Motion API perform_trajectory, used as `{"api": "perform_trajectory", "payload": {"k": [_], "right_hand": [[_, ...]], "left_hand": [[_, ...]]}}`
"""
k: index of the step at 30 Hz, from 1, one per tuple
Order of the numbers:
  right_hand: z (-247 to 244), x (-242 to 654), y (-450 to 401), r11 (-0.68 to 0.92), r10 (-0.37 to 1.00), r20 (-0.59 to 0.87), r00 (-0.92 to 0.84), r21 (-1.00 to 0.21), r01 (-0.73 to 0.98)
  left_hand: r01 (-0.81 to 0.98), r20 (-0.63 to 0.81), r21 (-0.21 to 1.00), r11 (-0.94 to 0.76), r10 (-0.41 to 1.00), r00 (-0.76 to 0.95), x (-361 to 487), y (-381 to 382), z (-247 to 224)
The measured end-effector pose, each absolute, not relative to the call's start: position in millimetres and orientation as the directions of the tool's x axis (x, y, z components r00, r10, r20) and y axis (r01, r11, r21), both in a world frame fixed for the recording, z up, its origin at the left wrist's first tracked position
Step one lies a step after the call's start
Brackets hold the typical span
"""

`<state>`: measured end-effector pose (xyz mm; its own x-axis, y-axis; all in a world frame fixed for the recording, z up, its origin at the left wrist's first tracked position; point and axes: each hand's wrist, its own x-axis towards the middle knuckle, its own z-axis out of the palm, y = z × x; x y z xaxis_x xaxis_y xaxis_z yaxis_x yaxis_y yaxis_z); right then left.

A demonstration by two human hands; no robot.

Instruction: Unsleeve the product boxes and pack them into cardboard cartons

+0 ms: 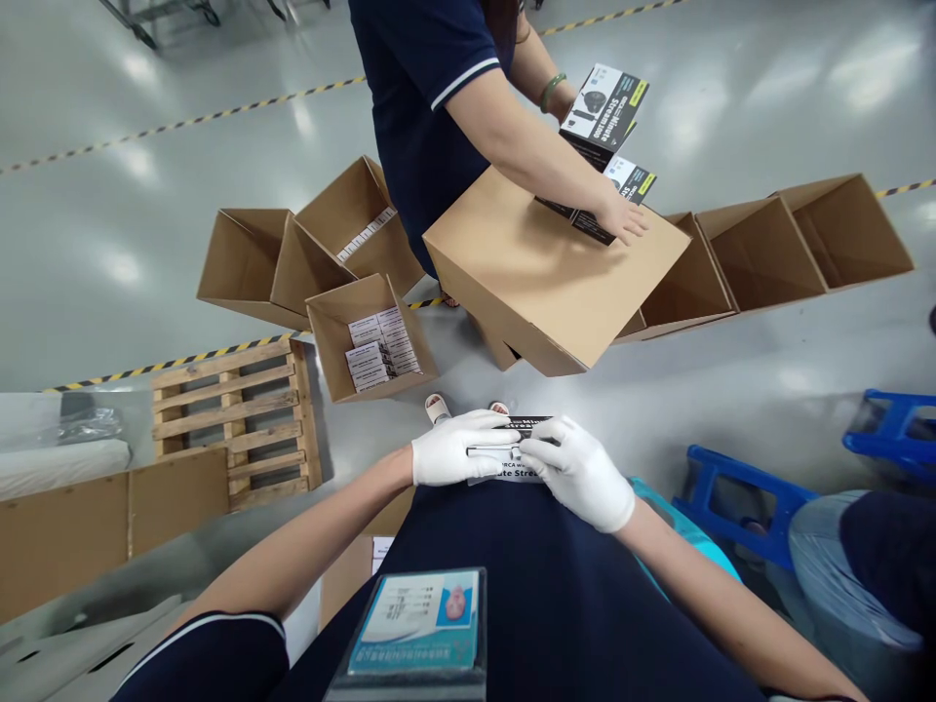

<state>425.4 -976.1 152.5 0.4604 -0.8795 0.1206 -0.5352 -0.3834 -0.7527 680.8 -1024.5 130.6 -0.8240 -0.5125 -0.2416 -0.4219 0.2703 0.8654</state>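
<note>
Both my hands wear white gloves and meet at a small black-and-white printed box (512, 472) in front of my waist. My left hand (464, 447) is wrapped round the box's left side, fingers pointing right across it. From the right, my right hand (581, 472) bends its fingers onto the box, fingertips pressed together near its middle. The box's far edge is dark with white lettering; its near face is white. My fingers hide part of it.
Across from me a person leans over a large carton (556, 273), handling printed boxes (604, 105). Open cartons (775, 253) stand right; a carton of small boxes (370, 341) stands left, beside a wooden pallet (234, 419). Blue stools (738, 487) are at right, near a seated person.
</note>
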Motion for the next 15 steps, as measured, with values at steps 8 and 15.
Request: {"api": "perform_trajectory", "payload": {"k": [8, 15], "right_hand": [[134, 408, -1011, 0.191, -0.842, -0.442, 0.309, -0.78, -0.596], [73, 370, -1031, 0.818, -0.217, -0.604, 0.767, -0.541, -0.195]], "left_hand": [[-0.382, -0.227, 0.894, 0.232, -0.5, -0.836, 682, -1027, 128], [-0.141, -0.049, 0.972, 0.19, -0.421, -0.906, 675, -1064, 130]]}}
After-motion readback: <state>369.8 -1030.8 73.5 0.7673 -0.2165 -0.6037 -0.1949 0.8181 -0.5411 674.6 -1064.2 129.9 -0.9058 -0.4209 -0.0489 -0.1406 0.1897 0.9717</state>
